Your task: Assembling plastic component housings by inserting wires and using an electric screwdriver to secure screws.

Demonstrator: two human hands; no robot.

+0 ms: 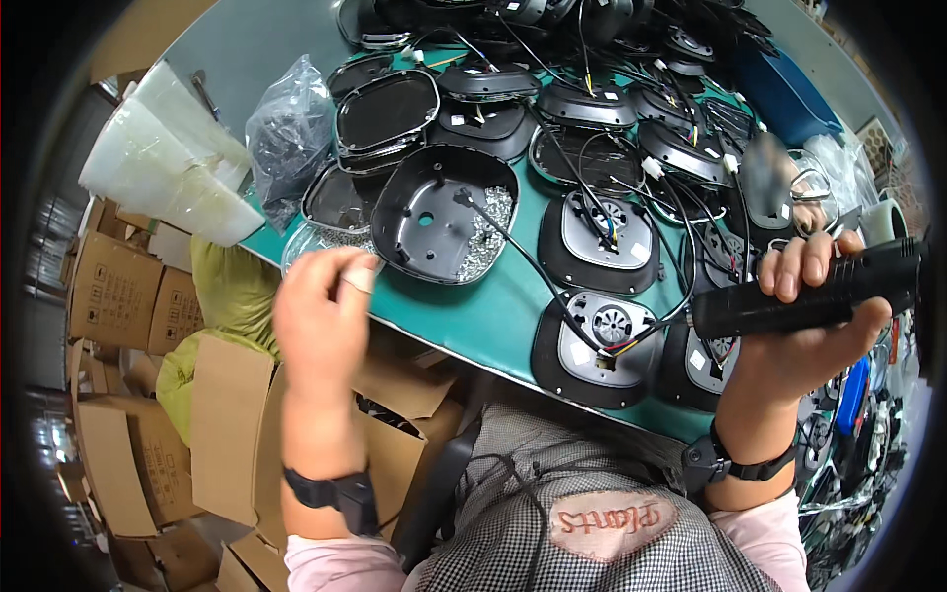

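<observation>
My left hand (324, 301) is raised at the table's front edge, thumb and fingertips pressed together. Anything pinched in them is too small to make out. Beside it, a clear dish (308, 240) is partly hidden. Just beyond sits an open black plastic housing (426, 202) with many small silver screws (490, 237) heaped on its right side. My right hand (804, 306) is wrapped around a black cylindrical power tool, apparently an electric screwdriver (735, 308), held level above the right side of the table. Under its tip lie black oval units with grey plates (609, 333) and coloured wires.
Many black housings (587, 104) and cables crowd the green table (434, 321). A bag of dark parts (288, 133) and a whitish plastic sleeve (163, 158) stand left. A blue bin (784, 94) is far right. Cardboard boxes (229, 424) fill the lower left.
</observation>
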